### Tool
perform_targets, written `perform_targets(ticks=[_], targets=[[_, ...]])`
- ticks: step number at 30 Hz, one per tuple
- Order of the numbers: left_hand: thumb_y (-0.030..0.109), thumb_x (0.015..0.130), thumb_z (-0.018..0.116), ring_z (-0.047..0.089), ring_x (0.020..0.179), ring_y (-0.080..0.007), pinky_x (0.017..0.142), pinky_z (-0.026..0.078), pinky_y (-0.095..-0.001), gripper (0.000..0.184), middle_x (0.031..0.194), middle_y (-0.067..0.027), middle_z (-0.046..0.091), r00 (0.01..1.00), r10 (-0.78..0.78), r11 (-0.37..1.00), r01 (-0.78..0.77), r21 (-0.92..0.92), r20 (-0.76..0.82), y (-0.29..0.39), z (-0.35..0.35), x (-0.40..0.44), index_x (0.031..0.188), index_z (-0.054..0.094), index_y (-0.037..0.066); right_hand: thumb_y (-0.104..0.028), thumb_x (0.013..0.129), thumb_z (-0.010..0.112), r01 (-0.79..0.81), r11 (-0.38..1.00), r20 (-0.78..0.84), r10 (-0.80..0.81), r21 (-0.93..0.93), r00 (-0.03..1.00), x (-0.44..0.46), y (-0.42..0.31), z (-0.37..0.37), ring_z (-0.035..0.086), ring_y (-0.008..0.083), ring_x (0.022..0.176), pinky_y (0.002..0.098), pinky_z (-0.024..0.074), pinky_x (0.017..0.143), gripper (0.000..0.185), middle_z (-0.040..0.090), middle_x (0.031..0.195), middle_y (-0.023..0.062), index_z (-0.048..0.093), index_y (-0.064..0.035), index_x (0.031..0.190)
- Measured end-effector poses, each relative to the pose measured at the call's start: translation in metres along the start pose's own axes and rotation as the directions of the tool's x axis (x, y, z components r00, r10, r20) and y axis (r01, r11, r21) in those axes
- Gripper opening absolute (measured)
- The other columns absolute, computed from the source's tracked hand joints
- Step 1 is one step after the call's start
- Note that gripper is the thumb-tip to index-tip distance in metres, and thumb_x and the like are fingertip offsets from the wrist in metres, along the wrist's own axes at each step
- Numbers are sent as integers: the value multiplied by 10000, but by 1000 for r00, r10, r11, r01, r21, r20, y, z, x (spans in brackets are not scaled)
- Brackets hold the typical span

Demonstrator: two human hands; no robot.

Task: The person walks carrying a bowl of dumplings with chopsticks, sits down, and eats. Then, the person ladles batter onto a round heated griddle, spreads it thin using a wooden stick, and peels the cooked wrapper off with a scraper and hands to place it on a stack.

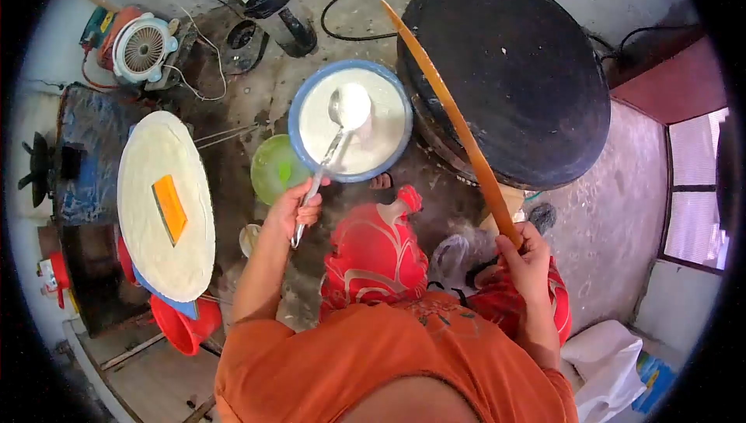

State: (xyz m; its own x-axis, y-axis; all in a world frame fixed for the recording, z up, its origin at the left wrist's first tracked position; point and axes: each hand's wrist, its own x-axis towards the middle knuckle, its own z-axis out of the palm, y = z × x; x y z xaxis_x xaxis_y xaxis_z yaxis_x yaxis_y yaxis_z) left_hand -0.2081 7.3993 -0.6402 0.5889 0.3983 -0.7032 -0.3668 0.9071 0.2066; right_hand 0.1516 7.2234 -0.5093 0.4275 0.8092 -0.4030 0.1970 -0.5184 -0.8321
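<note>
My left hand (301, 204) is closed around the handle of a metal ladle (331, 150). The ladle's head is over a blue-rimmed basin (294, 121) of creamy white batter (369, 147), and bright white shows in it. In my right hand (526, 258) is the lower end of a long, thin wooden spatula (460, 124). Its blade slants up and left, passing in front of the left edge of a large round black griddle (513, 73). The griddle's surface is dark, with a few small specks.
Left of the basin sits a green bowl (268, 178) with a bright green item inside. A pale round board (159, 182) carries a yellow-orange scraper (169, 209). Beneath it is a red bucket (186, 326). A blower (142, 48) and cables lie at the back left.
</note>
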Motion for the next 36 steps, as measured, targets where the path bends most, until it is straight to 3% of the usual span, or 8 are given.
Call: perform_targets(ticks=[4, 7, 11, 13, 20, 26, 30, 36], targets=[[275, 885, 507, 338, 396, -71, 321, 267, -191, 379, 562, -10, 404, 992, 113, 991, -108, 76, -64, 6, 21, -52, 1157, 476, 13, -126, 889, 523, -63, 985, 47, 56, 160, 997, -2, 3, -4, 484, 64, 532, 201, 399, 498, 134, 564, 670, 1, 571, -7, 928], [247, 891, 498, 330, 380, -77, 325, 259, -204, 340, 542, -40, 440, 952, 298, 933, -273, 236, -75, 10, 48, -80, 1118, 504, -5, -219, 905, 513, -3, 979, 61, -9, 204, 998, -3, 3, -8, 481, 54, 633, 196, 404, 565, 316, 573, 756, -12, 554, -25, 1151], [251, 896, 492, 333, 367, -77, 315, 254, -203, 347, 530, -57, 444, 926, 377, 896, -364, 256, -5, 15, 66, -98, 1118, 499, -17, -71, 865, 536, 7, 968, 9, -10, 250, 1000, -2, 2, -12, 424, 19, 632, 162, 325, 554, 261, 536, 780, -53, 555, 4, 1115], [266, 904, 479, 329, 347, -68, 290, 253, -200, 343, 518, -35, 447, 902, 431, 863, -421, 279, 29, 15, 73, -101, 1113, 497, -5, -90, 848, 574, 1, 969, 24, -7, 249, 1000, -1, 1, -16, 439, 30, 656, 172, 350, 581, 271, 549, 798, -47, 563, 0, 1103], [269, 900, 484, 337, 367, -70, 313, 256, -202, 354, 543, -37, 457, 923, 382, 899, -380, 217, 30, 14, 66, -74, 1139, 498, 8, -44, 824, 590, -82, 969, 50, 72, 232, 996, -2, -11, -28, 493, 54, 612, 186, 394, 507, 185, 551, 733, -4, 468, -39, 962], [265, 909, 441, 331, 402, -83, 343, 249, -207, 281, 610, -39, 467, 993, 98, 994, -94, 60, -69, -18, -24, 40, 1080, 498, 50, -68, 846, 575, -84, 984, 8, 84, 160, 996, -2, -6, -28, 477, 51, 580, 184, 387, 525, 187, 541, 697, -17, 525, -10, 1016], [251, 922, 389, 316, 409, -83, 351, 257, -209, 250, 611, -38, 458, 975, -15, 997, 30, 66, -220, -28, -53, 40, 1045, 487, 57, -79, 858, 565, -90, 988, -10, 92, 127, 996, -1, 5, -25, 470, 48, 583, 186, 380, 538, 144, 530, 687, -22, 547, -6, 981], [285, 920, 427, 324, 396, -85, 342, 244, -205, 294, 597, -45, 476, 977, 139, 989, -129, 72, -160, -13, 3, -35, 1117, 490, 77, -76, 859, 557, -40, 994, -19, 42, 98, 999, 9, 13, -49, 466, 48, 594, 188, 378, 547, 67, 522, 690, -23, 545, -16, 885]])
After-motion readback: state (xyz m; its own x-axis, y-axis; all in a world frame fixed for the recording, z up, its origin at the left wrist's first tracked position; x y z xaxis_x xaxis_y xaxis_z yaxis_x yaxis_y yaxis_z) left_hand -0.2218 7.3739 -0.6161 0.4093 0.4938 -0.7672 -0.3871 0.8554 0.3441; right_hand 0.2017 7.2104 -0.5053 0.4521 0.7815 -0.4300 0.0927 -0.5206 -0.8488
